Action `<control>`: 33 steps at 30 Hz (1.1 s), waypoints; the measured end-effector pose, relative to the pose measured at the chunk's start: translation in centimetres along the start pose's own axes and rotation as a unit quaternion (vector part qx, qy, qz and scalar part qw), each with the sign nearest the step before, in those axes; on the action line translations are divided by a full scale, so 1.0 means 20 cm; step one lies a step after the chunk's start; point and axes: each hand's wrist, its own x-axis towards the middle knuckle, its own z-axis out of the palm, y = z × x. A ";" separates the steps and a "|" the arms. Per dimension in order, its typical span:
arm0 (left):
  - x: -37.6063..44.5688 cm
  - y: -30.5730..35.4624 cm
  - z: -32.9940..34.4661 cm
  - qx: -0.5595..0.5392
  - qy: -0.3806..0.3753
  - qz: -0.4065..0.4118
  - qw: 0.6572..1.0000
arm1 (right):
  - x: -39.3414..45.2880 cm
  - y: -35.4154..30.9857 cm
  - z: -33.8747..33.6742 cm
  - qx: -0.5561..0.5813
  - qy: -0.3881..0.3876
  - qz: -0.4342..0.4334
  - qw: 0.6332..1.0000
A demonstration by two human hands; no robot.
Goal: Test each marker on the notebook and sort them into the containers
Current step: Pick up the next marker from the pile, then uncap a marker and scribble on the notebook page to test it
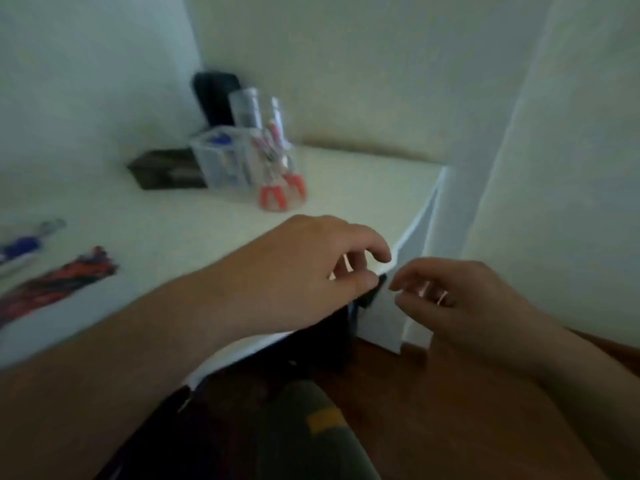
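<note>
The left hand (311, 271) pinched a small dark piece, perhaps a marker cap (375, 291); the right hand (450, 299) hovered beside it, holding nothing. Beyond the grip, clear containers (242, 164) already held sorted markers; loose markers (24, 244) remained far left.

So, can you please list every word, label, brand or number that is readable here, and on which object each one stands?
None can be read; the whole picture is motion-blurred.
Dark box: pale marks on its side, too blurred to read.
Markers in the clear containers: prints on the barrels, too blurred to read.
Markers on the table: no legible text.
</note>
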 end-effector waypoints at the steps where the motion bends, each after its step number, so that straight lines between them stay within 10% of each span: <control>1: -0.09 -0.08 -0.15 0.008 0.036 -0.024 0.999 | 0.12 -0.18 -0.02 0.004 0.007 -0.045 0.999; 14: -1.19 -1.27 -0.48 0.083 0.202 -0.360 0.907 | 1.01 -1.42 0.91 -0.035 -0.143 -0.247 0.958; 22: -1.24 -1.45 -0.42 0.187 0.213 -0.472 0.835 | 1.28 -1.49 1.15 -0.102 -0.170 -0.233 0.952; 33: -1.21 -1.52 -0.38 0.143 0.180 -0.468 0.854 | 1.28 -1.39 1.23 0.006 -0.170 -0.231 0.958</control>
